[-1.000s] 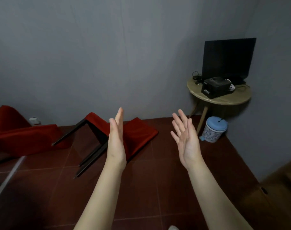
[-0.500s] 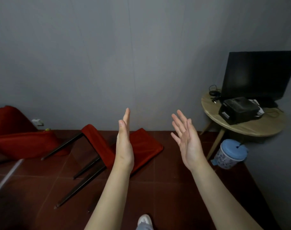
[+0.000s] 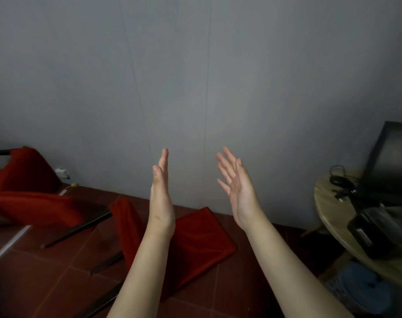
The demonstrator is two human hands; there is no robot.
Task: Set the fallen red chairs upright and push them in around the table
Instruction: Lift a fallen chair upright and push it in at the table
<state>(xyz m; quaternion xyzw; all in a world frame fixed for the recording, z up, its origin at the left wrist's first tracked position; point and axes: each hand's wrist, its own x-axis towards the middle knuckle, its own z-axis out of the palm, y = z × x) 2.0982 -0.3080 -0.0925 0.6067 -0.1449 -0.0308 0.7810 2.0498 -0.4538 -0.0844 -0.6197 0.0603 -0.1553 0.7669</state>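
A red chair lies tipped over on the dark red tile floor just below my hands, its dark legs pointing left toward me. A second fallen red chair lies at the far left by the wall. My left hand is raised edge-on with straight fingers and holds nothing. My right hand is raised beside it, palm facing left, fingers spread and empty. Both hands hover in the air above the near chair, touching nothing.
A grey wall fills the view ahead. At the right stands a round wooden table with a dark monitor, cables and a black device. A blue-lidded bin sits under it. A pale bar slants at the left edge.
The view has moved closer to the wall and near chair, which now lies under my forearms. The round table has slid to the right edge. Both hands stay raised and empty.
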